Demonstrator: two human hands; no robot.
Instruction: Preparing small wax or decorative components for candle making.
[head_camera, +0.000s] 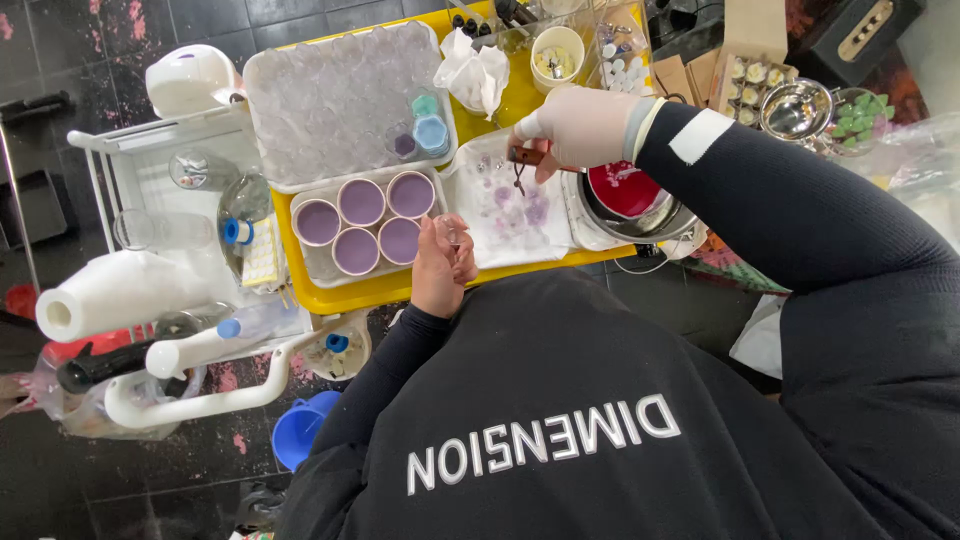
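Observation:
My right hand (585, 125), in a pale glove, grips a small wooden-handled tool (527, 155) whose thin dark tip hangs over a white sheet stained purple (510, 210). My bare left hand (442, 265) is curled around what looks like a small clear cup (450, 232) at the sheet's left edge. Just left of it stands a clear tray (322, 260) with several round moulds filled with purple wax (361, 202). A pot of red liquid (625, 188) sits right of the sheet, under my right wrist.
All this stands on a yellow table (400, 290). Behind are a bubbled clear lid (330, 100), small blue and teal cups (431, 128), a white cup (557, 55) and a metal bowl (795, 108). A white trolley with a paper roll (110, 295) stands left, with a blue bucket (300, 430) below.

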